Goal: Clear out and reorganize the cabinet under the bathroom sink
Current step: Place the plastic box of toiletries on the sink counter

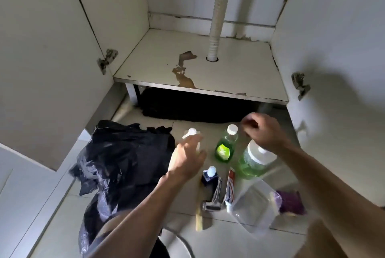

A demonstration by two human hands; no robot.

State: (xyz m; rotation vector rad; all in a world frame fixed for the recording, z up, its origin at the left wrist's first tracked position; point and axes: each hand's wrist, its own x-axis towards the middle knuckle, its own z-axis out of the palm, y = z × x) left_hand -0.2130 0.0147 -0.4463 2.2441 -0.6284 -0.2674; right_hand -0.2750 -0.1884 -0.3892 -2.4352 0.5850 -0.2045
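Observation:
The cabinet floor (pixel 233 70) is bare, stained brown near the white drain pipe (pixel 217 12). On the tiles in front, my left hand (pixel 188 160) grips a pale bottle with a white cap (pixel 192 132). My right hand (pixel 263 130) hovers with curled fingers above a small green bottle (pixel 226 147) and a large green jar with a white lid (pixel 255 162); nothing shows in it. Nearer me lie a small dark bottle (pixel 209 174), a toothpaste tube (pixel 229 190), a metal tap (pixel 214 197) and a clear plastic container (pixel 256 210).
A crumpled black bin bag (pixel 116 164) lies on the floor at the left. Both cabinet doors stand open, left (pixel 41 49) and right (pixel 337 49). A dark mat (pixel 198 108) sits under the cabinet base. A purple item (pixel 290 201) and a wooden stick (pixel 199 221) lie close to me.

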